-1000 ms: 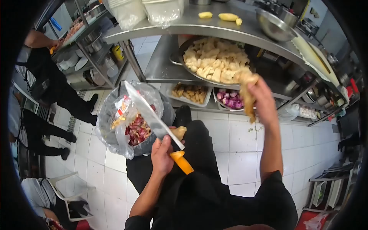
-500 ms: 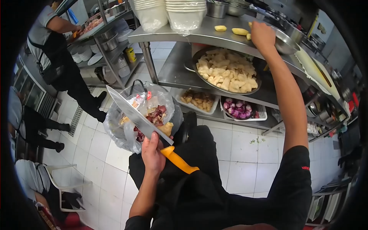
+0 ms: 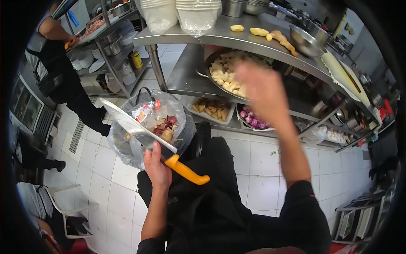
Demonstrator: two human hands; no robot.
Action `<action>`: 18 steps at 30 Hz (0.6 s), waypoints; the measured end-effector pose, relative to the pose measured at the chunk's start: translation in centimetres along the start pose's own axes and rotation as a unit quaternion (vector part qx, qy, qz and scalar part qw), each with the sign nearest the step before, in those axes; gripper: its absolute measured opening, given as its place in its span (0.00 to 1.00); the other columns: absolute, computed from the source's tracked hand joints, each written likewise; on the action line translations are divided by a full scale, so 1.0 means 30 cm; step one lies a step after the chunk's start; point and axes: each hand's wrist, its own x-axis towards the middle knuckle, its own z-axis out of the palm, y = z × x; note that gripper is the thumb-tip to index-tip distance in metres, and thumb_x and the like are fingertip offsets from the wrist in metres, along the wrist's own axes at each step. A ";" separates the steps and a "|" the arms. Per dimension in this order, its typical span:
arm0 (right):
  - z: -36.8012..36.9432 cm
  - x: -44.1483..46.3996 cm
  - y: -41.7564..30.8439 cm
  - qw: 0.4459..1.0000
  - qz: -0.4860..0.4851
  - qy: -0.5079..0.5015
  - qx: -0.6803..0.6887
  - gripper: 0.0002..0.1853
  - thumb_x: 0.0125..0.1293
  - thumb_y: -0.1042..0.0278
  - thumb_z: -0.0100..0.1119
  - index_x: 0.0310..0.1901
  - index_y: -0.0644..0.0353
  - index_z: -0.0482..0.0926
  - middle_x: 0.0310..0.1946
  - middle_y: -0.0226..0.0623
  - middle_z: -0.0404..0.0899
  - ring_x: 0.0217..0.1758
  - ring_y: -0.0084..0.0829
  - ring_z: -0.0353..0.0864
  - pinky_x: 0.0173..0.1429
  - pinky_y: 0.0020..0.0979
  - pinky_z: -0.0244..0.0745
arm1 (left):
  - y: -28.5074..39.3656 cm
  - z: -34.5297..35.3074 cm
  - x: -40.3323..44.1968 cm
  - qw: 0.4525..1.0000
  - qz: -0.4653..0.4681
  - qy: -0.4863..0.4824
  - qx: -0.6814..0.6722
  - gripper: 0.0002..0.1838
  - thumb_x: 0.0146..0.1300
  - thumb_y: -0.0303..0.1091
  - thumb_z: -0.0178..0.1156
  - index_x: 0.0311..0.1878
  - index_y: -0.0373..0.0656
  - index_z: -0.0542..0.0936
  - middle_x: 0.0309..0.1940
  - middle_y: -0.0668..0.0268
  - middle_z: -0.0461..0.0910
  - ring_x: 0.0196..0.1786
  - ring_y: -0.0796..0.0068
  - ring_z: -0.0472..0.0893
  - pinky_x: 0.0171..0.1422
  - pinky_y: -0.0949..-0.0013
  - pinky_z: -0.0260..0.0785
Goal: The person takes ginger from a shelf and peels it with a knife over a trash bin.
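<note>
Pinching knife [image 3: 137, 129] near its handle in left fingers [image 3: 156, 148], with bag [image 3: 179, 116] just beyond; cannot tell spread of blurred right fingers [image 3: 249, 74], with ginger [image 3: 283, 41] beyond them on table [image 3: 237, 36].

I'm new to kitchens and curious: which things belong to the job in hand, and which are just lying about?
Seemingly in the job:
- knife, in the left hand
- lined scrap bin
- knobbly root
- pale pieces

Seemingly just about:
- stacked tubs
- steel bowl
- purple onions
</note>
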 end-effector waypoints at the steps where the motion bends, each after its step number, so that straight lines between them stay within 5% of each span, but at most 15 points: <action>1: 0.056 -0.087 -0.108 0.984 0.132 -0.121 0.018 0.19 0.68 0.56 0.59 0.47 0.67 0.83 0.39 0.47 0.86 0.40 0.39 0.85 0.50 0.34 0.77 | -0.002 0.007 0.018 1.000 0.014 0.014 0.005 0.17 0.76 0.37 0.50 0.60 0.36 0.72 0.54 0.61 0.79 0.55 0.72 0.79 0.60 0.66 0.70; 2: 0.139 -0.175 -0.123 0.988 0.041 -0.146 -0.005 0.23 0.66 0.54 0.62 0.52 0.67 0.81 0.41 0.48 0.85 0.44 0.43 0.85 0.50 0.37 0.77 | -0.002 0.011 0.030 0.999 0.027 0.029 0.011 0.16 0.76 0.37 0.50 0.59 0.35 0.73 0.54 0.62 0.79 0.55 0.73 0.78 0.60 0.68 0.70; 3: 0.181 -0.220 -0.191 0.963 0.123 -0.232 0.058 0.29 0.65 0.52 0.64 0.59 0.68 0.75 0.40 0.53 0.84 0.43 0.50 0.84 0.49 0.41 0.77 | -0.001 0.016 0.040 0.998 0.039 0.044 0.019 0.16 0.76 0.36 0.51 0.58 0.35 0.75 0.54 0.62 0.79 0.55 0.75 0.78 0.59 0.69 0.70; 5: 0.287 -0.321 -0.222 0.945 0.117 -0.300 0.052 0.38 0.64 0.49 0.65 0.67 0.67 0.66 0.44 0.55 0.82 0.47 0.52 0.82 0.54 0.44 0.74 | 0.021 0.050 0.044 0.997 0.046 0.056 0.014 0.16 0.76 0.37 0.51 0.56 0.35 0.76 0.52 0.63 0.80 0.52 0.77 0.79 0.56 0.71 0.70; 8: 0.377 -0.384 -0.249 0.950 0.097 -0.294 0.042 0.49 0.60 0.52 0.67 0.75 0.63 0.50 0.53 0.55 0.76 0.56 0.52 0.77 0.62 0.45 0.66 | 0.028 0.060 0.048 0.995 0.061 0.073 0.020 0.15 0.76 0.37 0.51 0.55 0.36 0.76 0.46 0.65 0.82 0.44 0.83 0.79 0.48 0.77 0.71; 15: 0.498 -0.423 -0.229 0.959 0.117 -0.235 0.105 0.47 0.56 0.69 0.65 0.75 0.61 0.50 0.49 0.60 0.78 0.51 0.59 0.79 0.53 0.50 0.72 | 0.023 0.033 0.035 0.993 0.063 0.103 0.006 0.11 0.75 0.37 0.54 0.43 0.39 0.79 0.37 0.73 0.79 0.36 0.87 0.73 0.38 0.79 0.64; 18: 0.545 -0.430 -0.227 0.963 0.141 -0.186 0.137 0.43 0.54 0.76 0.57 0.73 0.63 0.52 0.37 0.63 0.80 0.42 0.63 0.80 0.45 0.52 0.75 | 0.019 -0.001 0.034 0.994 0.046 0.099 -0.007 0.11 0.75 0.38 0.55 0.42 0.40 0.78 0.37 0.72 0.79 0.38 0.87 0.74 0.40 0.78 0.66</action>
